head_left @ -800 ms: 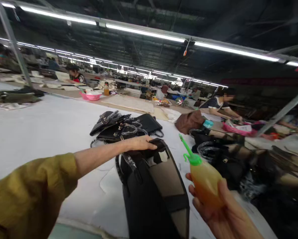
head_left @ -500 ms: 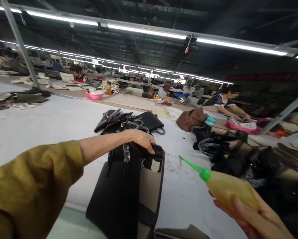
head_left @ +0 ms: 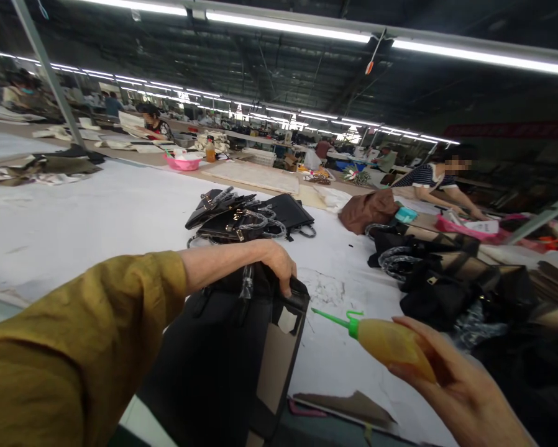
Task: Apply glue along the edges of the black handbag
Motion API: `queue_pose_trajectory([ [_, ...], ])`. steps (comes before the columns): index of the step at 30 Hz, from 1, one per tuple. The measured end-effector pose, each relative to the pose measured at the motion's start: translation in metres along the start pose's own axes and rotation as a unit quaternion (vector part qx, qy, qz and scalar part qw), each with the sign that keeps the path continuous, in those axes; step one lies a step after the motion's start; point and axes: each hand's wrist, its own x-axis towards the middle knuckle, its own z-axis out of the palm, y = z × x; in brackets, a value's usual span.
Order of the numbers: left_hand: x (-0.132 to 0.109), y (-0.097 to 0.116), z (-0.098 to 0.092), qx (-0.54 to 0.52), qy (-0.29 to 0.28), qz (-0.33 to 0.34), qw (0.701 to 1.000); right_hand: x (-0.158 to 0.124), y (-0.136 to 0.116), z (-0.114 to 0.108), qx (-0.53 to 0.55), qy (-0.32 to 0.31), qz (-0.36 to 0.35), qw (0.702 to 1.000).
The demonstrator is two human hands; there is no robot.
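A black handbag [head_left: 214,354] lies near me at the table's front edge, one beige inner panel [head_left: 276,360] exposed along its right side. My left hand [head_left: 281,264] reaches over it and grips the far right edge, thumb and fingers closed. In my right hand [head_left: 437,366] is a squeeze bottle [head_left: 391,341] of yellowish liquid with a green nozzle. The bottle is tilted nearly level, its tip pointing left, close to the bag's edge but apparently apart from it. Part of the bag is hidden behind my left forearm.
Several black bags [head_left: 242,214] with plastic-wrapped handles lie farther back. More black bags [head_left: 442,267] are piled at right beside a brown cloth bundle [head_left: 367,208]. A pink basket [head_left: 183,162] and metal posts [head_left: 48,74] stand beyond. A co-worker [head_left: 440,180] leans over the far right.
The bottle has moved left and turned more level, bringing its nozzle close to the bag's edge. My left hand keeps its grip, and the bag has shifted slightly. The camera view has tilted down.
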Motion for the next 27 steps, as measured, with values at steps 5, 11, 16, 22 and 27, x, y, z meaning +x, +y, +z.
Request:
queue_pose_trajectory([
  [5,-0.003,0.002,0.002,0.012,0.003,-0.011,1.0,0.004,0.005,0.007,-0.018,-0.009,-0.045,0.999],
  [11,-0.001,0.0,0.005,0.008,-0.001,-0.02,1.0,0.013,0.011,0.01,-0.065,-0.048,-0.073,0.994],
  [16,-0.002,0.003,0.008,0.025,0.005,-0.03,0.999,0.017,0.006,0.008,-0.089,-0.067,-0.089,0.99],
  [22,0.0,0.003,0.008,0.032,-0.003,-0.023,0.999,0.015,0.008,0.011,-0.084,-0.065,-0.098,0.99],
  [27,0.001,0.002,0.007,0.037,-0.008,-0.02,0.999,0.013,0.015,0.017,-0.108,-0.045,-0.145,0.982],
])
